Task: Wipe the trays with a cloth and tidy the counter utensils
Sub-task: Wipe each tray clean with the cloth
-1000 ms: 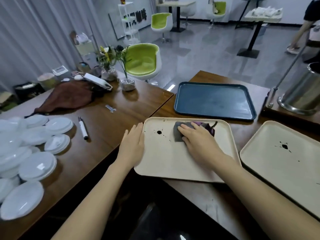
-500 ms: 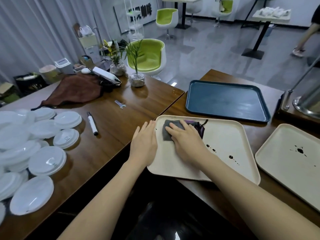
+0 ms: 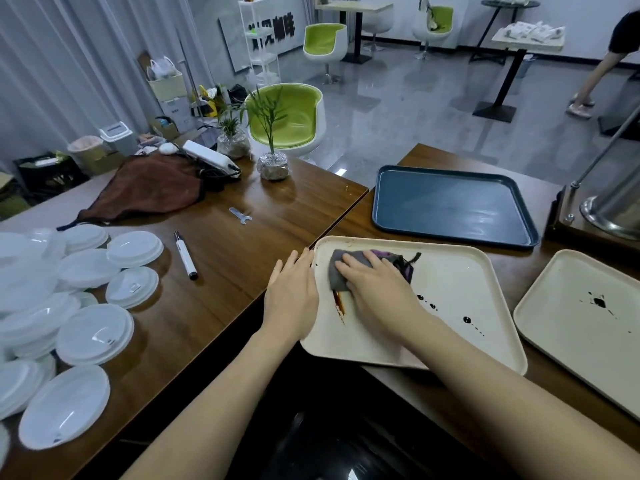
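Left hand (image 3: 292, 296): flat, fingers straight, bracing the left rim of the cream tray (image 3: 460, 278); if it lifts, the tray may skid.
Cloth (image 3: 341, 273): far-left on that tray, under the right hand.
Right hand (image 3: 379, 289): spread flat, pressing the cloth; heavy pressure could tip the tray's near edge, which overhangs the worktop.
Brown smear (image 3: 340, 305): may spread rather than lift.
Black drops (image 3: 467, 320): unwiped; the forearm could drag through them.

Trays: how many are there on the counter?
3. The near tray, beige, lies under the cloth; the blue tray behind it; the right tray, beige, is cut by the frame edge. More may be hidden.
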The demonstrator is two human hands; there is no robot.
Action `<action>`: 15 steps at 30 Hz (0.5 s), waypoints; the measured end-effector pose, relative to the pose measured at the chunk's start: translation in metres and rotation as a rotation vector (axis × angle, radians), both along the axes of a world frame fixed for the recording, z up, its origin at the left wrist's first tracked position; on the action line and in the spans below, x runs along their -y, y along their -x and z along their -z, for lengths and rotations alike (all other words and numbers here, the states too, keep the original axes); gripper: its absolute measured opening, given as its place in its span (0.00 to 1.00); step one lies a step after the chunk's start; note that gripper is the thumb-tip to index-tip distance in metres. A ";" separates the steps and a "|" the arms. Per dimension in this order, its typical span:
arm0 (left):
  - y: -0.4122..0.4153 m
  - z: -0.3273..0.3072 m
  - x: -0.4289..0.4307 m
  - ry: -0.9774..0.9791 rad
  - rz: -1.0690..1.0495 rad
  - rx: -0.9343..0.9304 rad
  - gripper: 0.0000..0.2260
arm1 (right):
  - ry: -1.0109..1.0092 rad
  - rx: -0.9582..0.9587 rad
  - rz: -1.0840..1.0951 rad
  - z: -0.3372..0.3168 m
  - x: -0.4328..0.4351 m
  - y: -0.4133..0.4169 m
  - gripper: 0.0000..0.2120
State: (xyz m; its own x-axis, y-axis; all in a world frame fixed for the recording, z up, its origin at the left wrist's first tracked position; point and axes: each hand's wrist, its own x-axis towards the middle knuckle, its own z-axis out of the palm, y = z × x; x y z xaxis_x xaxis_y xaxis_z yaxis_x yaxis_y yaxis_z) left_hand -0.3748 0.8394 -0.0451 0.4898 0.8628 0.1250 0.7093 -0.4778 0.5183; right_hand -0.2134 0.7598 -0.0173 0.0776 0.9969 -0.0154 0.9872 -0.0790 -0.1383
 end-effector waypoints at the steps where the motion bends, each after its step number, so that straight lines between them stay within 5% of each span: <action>1: 0.000 0.000 0.000 -0.004 -0.001 0.000 0.21 | 0.006 -0.010 0.034 -0.001 -0.015 0.001 0.22; 15: -0.002 -0.002 0.002 -0.003 -0.035 0.041 0.21 | 0.033 -0.100 -0.142 -0.016 0.035 0.026 0.20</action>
State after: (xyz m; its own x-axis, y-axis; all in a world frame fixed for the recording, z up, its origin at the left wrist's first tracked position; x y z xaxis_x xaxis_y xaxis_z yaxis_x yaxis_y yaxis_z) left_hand -0.3724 0.8374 -0.0435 0.4536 0.8790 0.1469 0.7041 -0.4545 0.5456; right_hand -0.2392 0.7251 -0.0017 -0.0673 0.9965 -0.0491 0.9702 0.0539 -0.2360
